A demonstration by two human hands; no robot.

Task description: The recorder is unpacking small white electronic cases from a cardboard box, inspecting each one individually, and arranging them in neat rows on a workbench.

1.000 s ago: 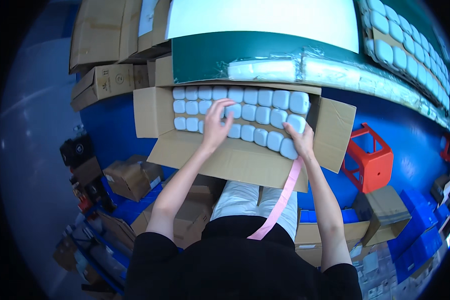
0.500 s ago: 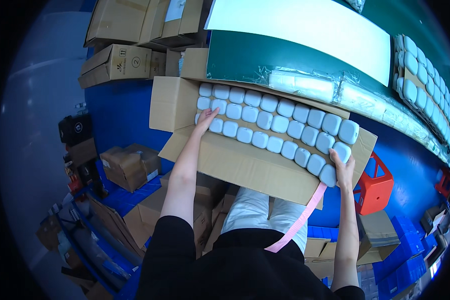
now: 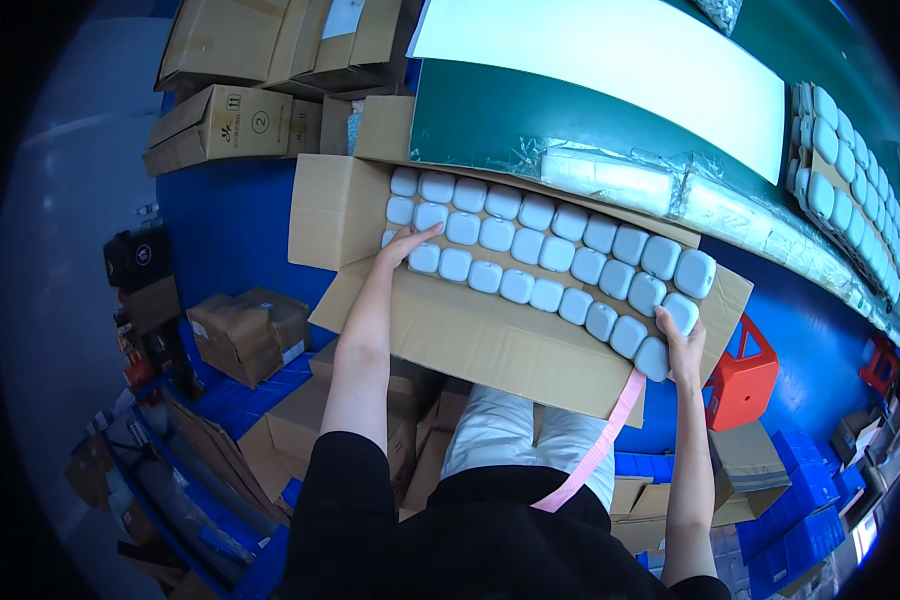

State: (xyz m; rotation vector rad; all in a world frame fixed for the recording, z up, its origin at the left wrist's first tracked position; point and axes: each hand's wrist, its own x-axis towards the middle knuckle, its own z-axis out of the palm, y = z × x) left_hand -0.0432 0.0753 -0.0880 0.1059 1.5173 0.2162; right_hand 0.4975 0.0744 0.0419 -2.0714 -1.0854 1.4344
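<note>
Hands spread wider since earlier: left hand (image 3: 407,243), right hand (image 3: 681,345) (fingers flat, gripping nothing) on white cases (image 3: 545,258).

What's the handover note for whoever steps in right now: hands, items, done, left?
Left hand: flat on the white cases at the left end of the open cardboard box.
Right hand: at the right end, fingers on the end case.
Done: cases lie in three packed rows.
Left: box flaps not yet closed. More cases sit on the green table at far right.

Matt cardboard box (image 3: 490,345), smooth white plastic cases (image 3: 560,255)
</note>
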